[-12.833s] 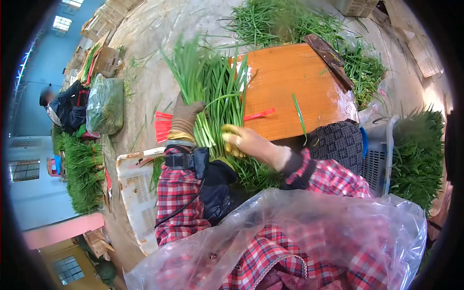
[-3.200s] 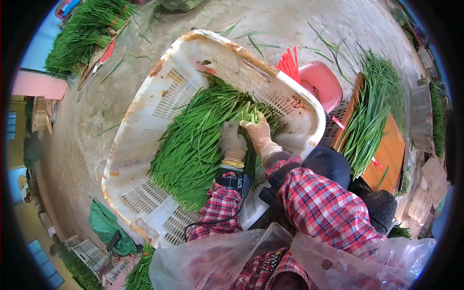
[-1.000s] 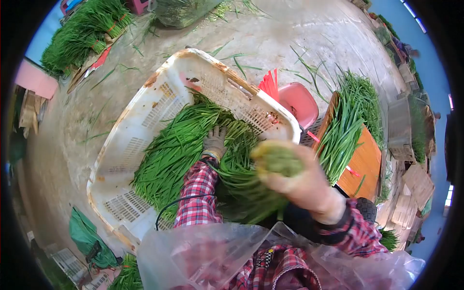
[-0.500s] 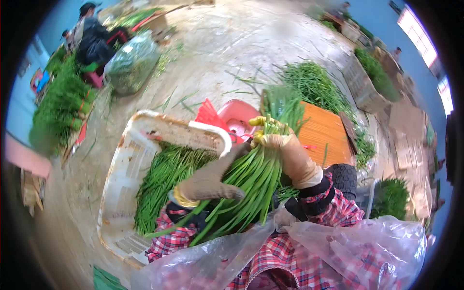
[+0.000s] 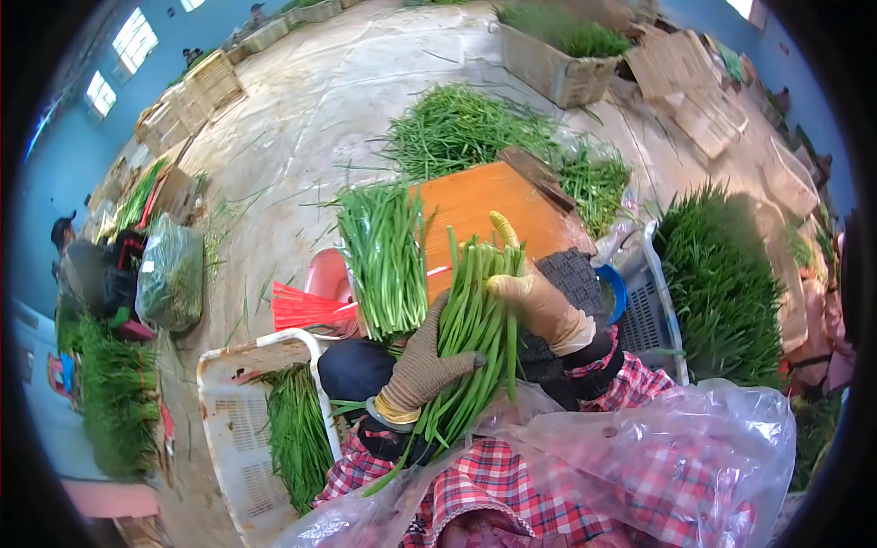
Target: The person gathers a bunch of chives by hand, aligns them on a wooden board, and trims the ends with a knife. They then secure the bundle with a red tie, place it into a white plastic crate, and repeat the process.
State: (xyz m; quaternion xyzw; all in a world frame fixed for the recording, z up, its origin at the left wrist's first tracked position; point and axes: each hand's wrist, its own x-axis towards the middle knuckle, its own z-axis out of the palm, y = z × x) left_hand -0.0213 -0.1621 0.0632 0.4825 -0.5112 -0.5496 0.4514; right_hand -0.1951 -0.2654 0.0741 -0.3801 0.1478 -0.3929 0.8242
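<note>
My left hand [image 5: 425, 370], in a grey-brown knitted glove, is wrapped around a loose bunch of garlic chives [image 5: 475, 315] in front of my lap. The cut stalk ends point away from me and the green tips hang toward my apron. At the right edge of the bunch is my right hand [image 5: 534, 297], in a pale glove with yellow fingertips. Its thumb and index finger are spread apart by the stalk ends, and its other fingers are partly hidden. A neat pile of chives [image 5: 384, 265] lies just beyond, on the left side of an orange board [image 5: 493, 205].
A white crate [image 5: 233, 411] with chives stands at left. Red ties [image 5: 311, 309] lie by a pink stool or tub [image 5: 331, 274]. Loose greens [image 5: 466, 128] cover the floor behind the board. At right is a crate [image 5: 649, 292] beside dense greens [image 5: 717, 283]. A person [image 5: 87, 265] sits far left.
The view has turned to the right. My right hand has loosened from the stalk ends and its fingers have spread. My left hand has closed around the bunch.
</note>
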